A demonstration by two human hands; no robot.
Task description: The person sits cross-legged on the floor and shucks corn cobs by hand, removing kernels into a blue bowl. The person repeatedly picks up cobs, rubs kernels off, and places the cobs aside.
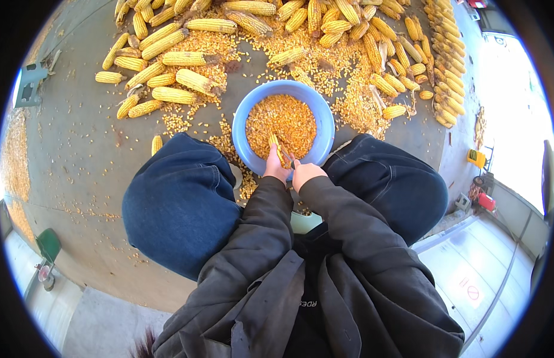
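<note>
A blue plastic basin stands between my knees, with loose corn kernels heaped inside. Over its near rim my left hand grips an ear of corn, its tip pointing away from me. My right hand is closed around the dark handle of a slim metal hand tool. The tool's shaft lies against or just beside the ear; its exact type is too small to tell. Both hands are close together, and my fingers partly hide the ear's lower end.
Beyond the basin lie piled ears of corn and scattered kernels. More ears lie at left, and a stacked row of ears lines the right. A pale green seat shows beneath me. A yellow container stands far right.
</note>
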